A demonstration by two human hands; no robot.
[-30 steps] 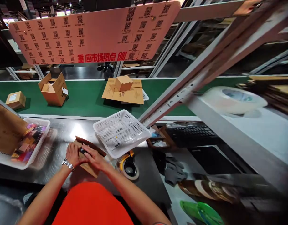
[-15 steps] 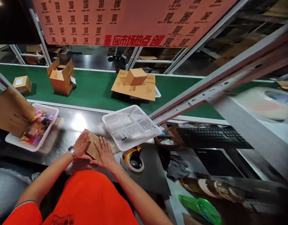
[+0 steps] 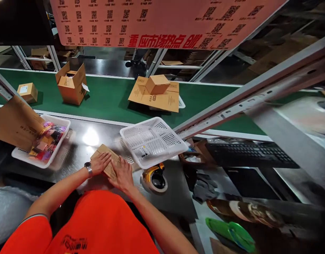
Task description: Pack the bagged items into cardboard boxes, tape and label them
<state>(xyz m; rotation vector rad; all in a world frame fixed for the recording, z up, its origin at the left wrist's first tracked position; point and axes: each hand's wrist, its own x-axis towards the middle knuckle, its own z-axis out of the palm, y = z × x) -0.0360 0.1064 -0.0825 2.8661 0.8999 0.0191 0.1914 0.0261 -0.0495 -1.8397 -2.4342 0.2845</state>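
Note:
A small brown cardboard box (image 3: 101,149) lies on the steel table in front of my body. Across its top my left hand (image 3: 101,163) is laid flat, fingers stretched towards the right and a watch on the wrist. My right hand (image 3: 123,173) grips the near right side of the box, its fingers bent over the edge. Both hands hide much of the box. Just beyond it to the right is a white perforated basket (image 3: 154,141), tilted. An orange-and-black tape dispenser (image 3: 155,178) with a roll sits right of my right hand.
At left, a white basket (image 3: 58,148) holds colourful packets and a cardboard sheet (image 3: 15,123). Behind the table runs a green conveyor (image 3: 106,91) with several boxes. A metal post (image 3: 231,109) slants across the right, near a keyboard (image 3: 252,155) and grey gloves (image 3: 205,187).
My left hand has slid rightward over the box top, uncovering its far left corner. My right hand's fingers are more bent at the side. The whole view has shifted slightly.

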